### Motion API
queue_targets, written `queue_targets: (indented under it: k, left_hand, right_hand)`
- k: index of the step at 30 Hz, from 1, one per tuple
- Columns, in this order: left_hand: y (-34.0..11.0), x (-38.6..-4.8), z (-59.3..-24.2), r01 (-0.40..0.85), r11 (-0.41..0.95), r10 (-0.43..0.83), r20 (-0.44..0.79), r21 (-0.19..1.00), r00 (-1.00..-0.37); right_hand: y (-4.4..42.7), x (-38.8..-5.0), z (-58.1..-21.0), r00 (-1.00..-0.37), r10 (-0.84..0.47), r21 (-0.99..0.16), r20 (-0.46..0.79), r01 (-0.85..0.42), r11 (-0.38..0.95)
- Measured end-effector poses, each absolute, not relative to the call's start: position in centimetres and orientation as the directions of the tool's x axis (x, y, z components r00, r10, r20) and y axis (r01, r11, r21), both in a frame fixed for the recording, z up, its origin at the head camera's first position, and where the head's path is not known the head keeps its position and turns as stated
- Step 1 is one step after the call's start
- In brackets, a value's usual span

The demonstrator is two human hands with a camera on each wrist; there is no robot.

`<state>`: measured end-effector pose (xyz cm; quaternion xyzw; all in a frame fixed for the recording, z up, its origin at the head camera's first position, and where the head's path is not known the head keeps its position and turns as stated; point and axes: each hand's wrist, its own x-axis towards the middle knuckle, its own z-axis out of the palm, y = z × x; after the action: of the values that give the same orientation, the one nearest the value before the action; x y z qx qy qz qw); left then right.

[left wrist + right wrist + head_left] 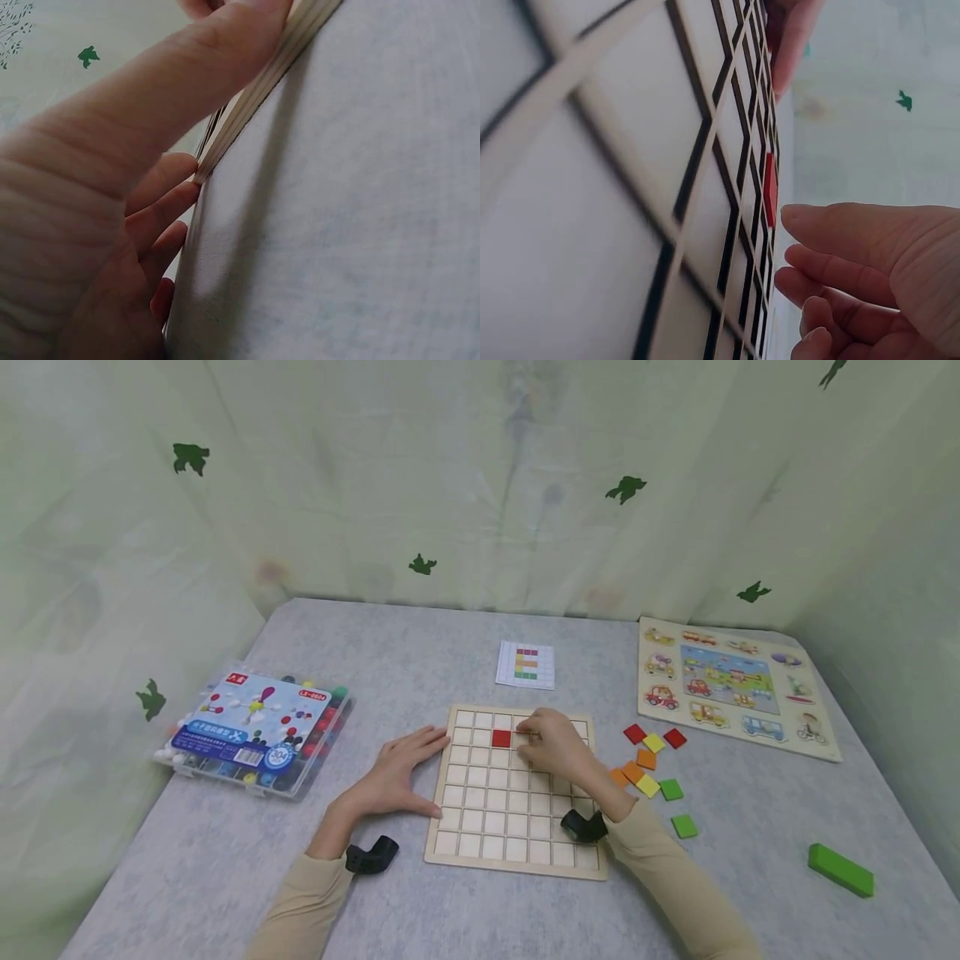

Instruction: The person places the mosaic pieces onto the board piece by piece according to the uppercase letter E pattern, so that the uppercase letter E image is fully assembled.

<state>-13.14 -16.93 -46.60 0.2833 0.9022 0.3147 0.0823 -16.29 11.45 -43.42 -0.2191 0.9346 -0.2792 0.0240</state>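
Note:
A wooden grid board with pale square cells lies on the table. One red square tile sits in a cell near its top; its red edge also shows in the right wrist view. My left hand is spread against the board's left side, thumb and fingertips touching the edge. Over the upper cells, my right hand is just right of the red tile, fingers bent. In the right wrist view a gap separates the thumb from the fingers, and no tile shows between them.
Loose red, yellow, orange and green tiles lie right of the board. Behind it is a pattern card. A clear case of molecule-model pieces stands left; a vehicle puzzle and a green block lie right.

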Motion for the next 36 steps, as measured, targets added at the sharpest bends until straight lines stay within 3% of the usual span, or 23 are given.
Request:
queue_targets:
  k: [13,21,36]
  left_hand:
    - [-16.9,-13.2,-46.6,0.461,0.645,0.558,0.035,0.609,-0.829]
    - [-16.8,-13.2,-46.7,0.466,0.649,0.558,0.041,0.601,-0.829]
    - [-16.9,-13.2,-46.7,0.466,0.644,0.559,0.043,0.607,-0.828]
  right_hand:
    - [17.7,-15.2,-43.7,-0.957,-0.264,-0.563,0.117,-0.283,0.777]
    - [21.7,-14.7,-43.5,-0.974,-0.162,-0.513,0.160,-0.222,0.829]
    - [25.0,-14.8,-43.1,-0.998,-0.031,-0.514,0.059,-0.058,0.856]
